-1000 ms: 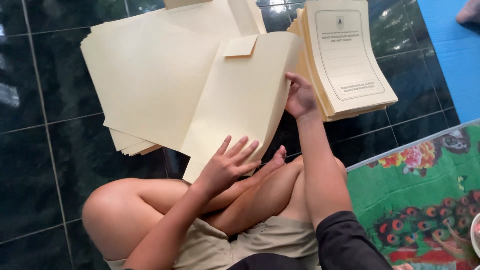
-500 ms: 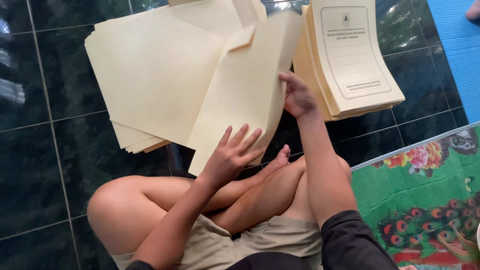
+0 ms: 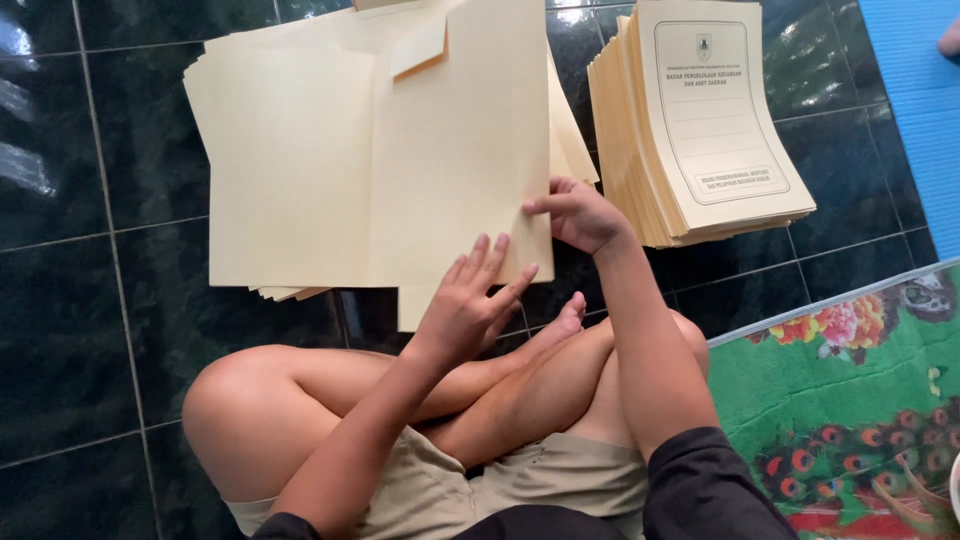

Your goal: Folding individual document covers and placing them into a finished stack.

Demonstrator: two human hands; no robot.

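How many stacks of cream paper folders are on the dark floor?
2: an opened pile at upper left, under the folder both hands touch, and a printed stack at upper right. Others may lie out of frame.

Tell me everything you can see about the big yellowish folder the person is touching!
The cream folder looks like thin card, plain and unprinted on the side showing. It lies flat on the pile of open folders, its lower edge reaching past the pile over the dark tiled floor. A small angled tab sticks up near its top. The right hand pinches its right edge, and the left hand rests spread fingers on its bottom edge.
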